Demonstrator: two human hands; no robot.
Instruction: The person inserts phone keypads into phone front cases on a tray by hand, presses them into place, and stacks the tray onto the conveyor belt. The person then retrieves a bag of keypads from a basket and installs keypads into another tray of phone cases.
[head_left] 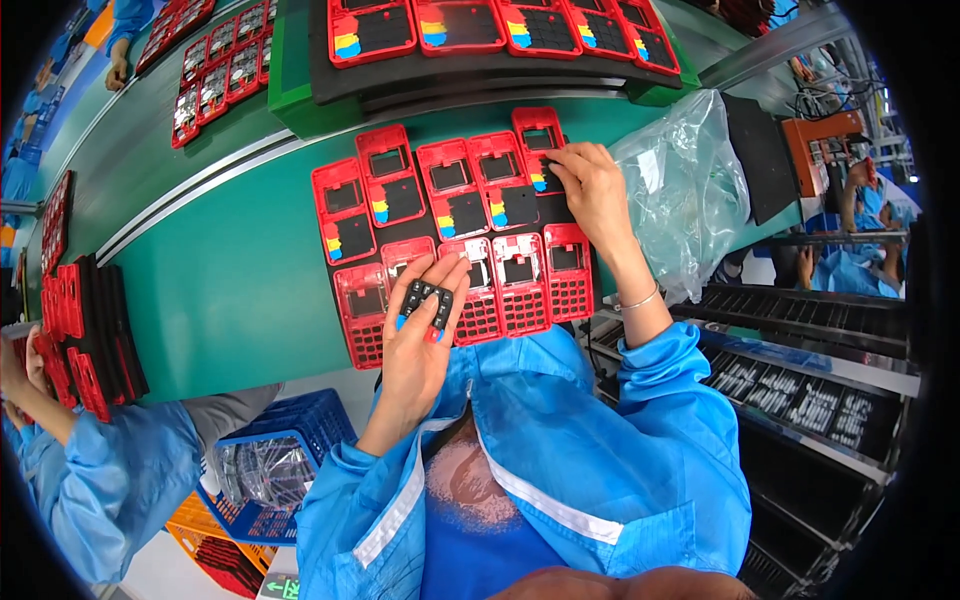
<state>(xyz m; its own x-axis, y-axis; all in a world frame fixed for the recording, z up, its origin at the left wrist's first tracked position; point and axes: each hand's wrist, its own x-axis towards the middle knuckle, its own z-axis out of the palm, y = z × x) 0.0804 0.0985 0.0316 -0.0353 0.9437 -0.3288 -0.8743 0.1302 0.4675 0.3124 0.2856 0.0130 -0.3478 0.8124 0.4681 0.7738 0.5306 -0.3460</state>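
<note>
Head view, left hand (420,345) gripping black rubber keypad (427,302), right hand (590,190) pinching red casing (540,135).

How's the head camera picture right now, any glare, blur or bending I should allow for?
Head view: even bright light, little shadow; the red frames and the keypad in the left hand look sharp; glare on the plastic bag; fisheye bends the belt edge; corners are black.

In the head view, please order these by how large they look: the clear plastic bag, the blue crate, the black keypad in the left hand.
1. clear plastic bag
2. blue crate, partly hidden, so its rank against the bag is unsure
3. black keypad, held in the left hand, clearly the smallest
</note>
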